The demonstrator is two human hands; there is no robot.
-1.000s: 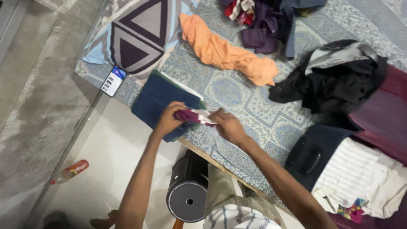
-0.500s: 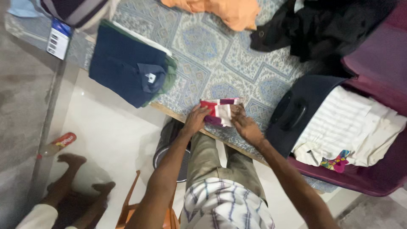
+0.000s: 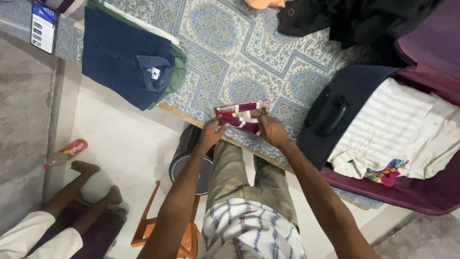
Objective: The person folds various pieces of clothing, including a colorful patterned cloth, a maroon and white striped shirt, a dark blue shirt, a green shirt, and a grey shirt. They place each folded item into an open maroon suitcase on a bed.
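Striped cloth (image 3: pixel 241 116), maroon and white and folded small, lies on the bed (image 3: pixel 225 52) right at its near edge. Both hands grip it: the left hand (image 3: pixel 212 132) pinches its near left corner, the right hand (image 3: pixel 269 128) closes over its right end, fingers curled on the fabric. Toward the bed's left end sits a folded navy shirt (image 3: pixel 125 57) on top of a green garment (image 3: pixel 179 62), overhanging the near edge. A phone (image 3: pixel 44 25) rests at the far left corner. At the right end an open suitcase (image 3: pixel 421 192) holds a white striped shirt (image 3: pixel 383 129) and a dark bag (image 3: pixel 345 110). Black clothes (image 3: pixel 345 19) are heaped at the far edge. On the floor (image 3: pixel 129 144) another person's feet (image 3: pixel 93 180) and a bottle (image 3: pixel 67 151) show.
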